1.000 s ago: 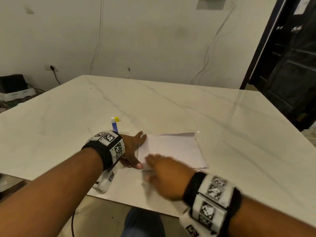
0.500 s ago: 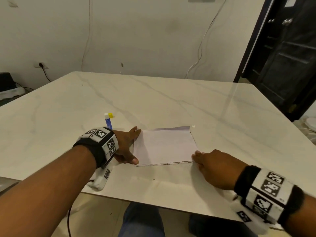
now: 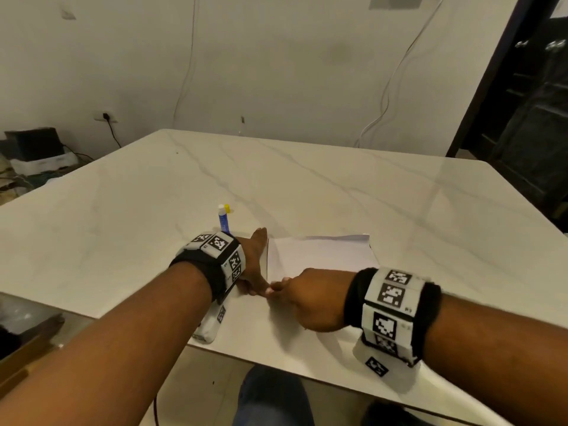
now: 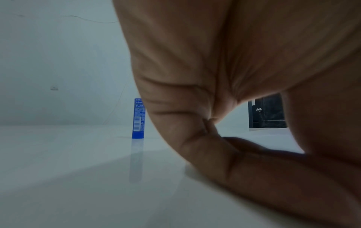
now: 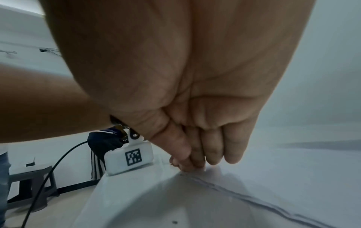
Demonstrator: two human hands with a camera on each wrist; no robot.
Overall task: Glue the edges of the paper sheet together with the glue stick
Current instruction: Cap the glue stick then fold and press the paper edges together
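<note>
I press the folded paper, lying on the table, with my right hand, straight fingertips on its near-left corner. My left hand lies flat alongside. I should rub firmly along the seam, paper pinned.

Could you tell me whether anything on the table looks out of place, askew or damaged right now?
Nothing serious stands out. The folded paper sheet lies flat, though its far right corner shows a slight mismatch between layers. The glue stick stands upright and uncapped, its yellow cap apparently just behind it.
</note>
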